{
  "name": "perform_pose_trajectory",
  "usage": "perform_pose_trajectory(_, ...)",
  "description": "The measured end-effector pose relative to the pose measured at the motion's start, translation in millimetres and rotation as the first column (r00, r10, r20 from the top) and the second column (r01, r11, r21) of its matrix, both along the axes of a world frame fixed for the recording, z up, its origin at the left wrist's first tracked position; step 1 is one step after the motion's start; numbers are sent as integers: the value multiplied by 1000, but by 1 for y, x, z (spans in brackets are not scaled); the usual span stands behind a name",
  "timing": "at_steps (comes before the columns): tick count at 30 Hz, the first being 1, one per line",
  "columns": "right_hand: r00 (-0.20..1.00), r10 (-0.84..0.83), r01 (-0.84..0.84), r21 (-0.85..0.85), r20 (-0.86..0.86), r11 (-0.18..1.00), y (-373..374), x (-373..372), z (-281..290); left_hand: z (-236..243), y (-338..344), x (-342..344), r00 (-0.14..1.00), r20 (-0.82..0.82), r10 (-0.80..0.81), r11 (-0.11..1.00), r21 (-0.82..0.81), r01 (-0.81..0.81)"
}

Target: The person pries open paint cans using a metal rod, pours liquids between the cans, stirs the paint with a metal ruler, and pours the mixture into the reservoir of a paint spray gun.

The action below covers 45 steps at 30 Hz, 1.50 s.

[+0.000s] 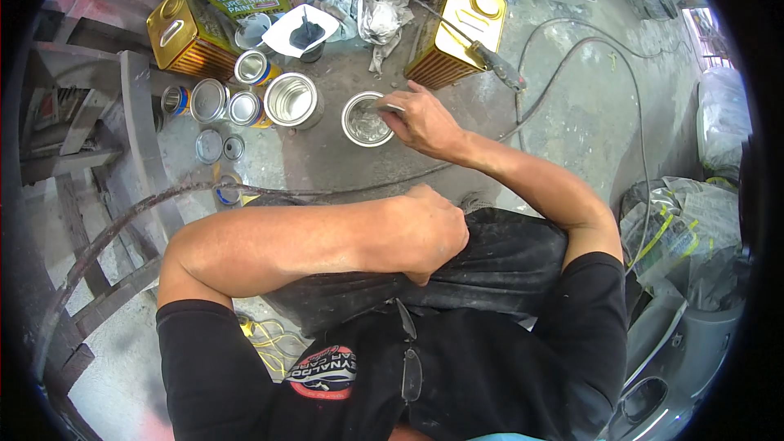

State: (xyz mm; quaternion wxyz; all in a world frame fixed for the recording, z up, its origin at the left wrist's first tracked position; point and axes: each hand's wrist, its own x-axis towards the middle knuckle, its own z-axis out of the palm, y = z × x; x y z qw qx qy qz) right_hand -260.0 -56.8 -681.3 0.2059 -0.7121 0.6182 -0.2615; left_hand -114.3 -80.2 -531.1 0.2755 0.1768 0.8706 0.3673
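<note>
An open round metal can (367, 139) stands on the floor in front of me, its inside coated with something greyish and wet-looking. Over its right rim is my right hand (429, 121), fingers pinched on a thin flat stirring stick (390, 108) that reaches into the can. My left hand (426, 230) lies across my dark trousers with its fingers curled closed; whatever they hold, if anything, is hidden beneath. Left of the can stands a bigger open metal can (291, 100), bright silver inside.
Several smaller tins (210, 100) and loose lids (209, 145) lie farther left. Square gold cans (465, 20) stand behind, one topped by a black-handled tool (498, 65). A black cup (308, 39) sits near crumpled plastic (380, 12). A hose (188, 189) crosses before me.
</note>
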Motion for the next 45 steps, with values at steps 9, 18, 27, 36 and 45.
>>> perform_pose_trajectory(9,999,19,-20,-13,-32,1000,-2,-1,-2,1,-3,-2,1000,20,2,1000,-4,-1)
perform_pose_trajectory(18,982,56,-45,68,-183,997,-3,-3,3,1,-3,0,1000,16,14,1000,11,-14)
perform_pose_trajectory(27,973,106,-73,160,-205,984,-3,-3,11,1,0,-2,1000,20,7,1000,-11,-7)
perform_pose_trajectory(36,989,102,-81,188,-108,979,1,-3,6,0,-1,-3,1000,-8,-18,999,-31,18)
perform_pose_trajectory(45,988,112,-96,145,-103,985,2,2,4,7,-5,1,999,-44,-29,998,-53,27)
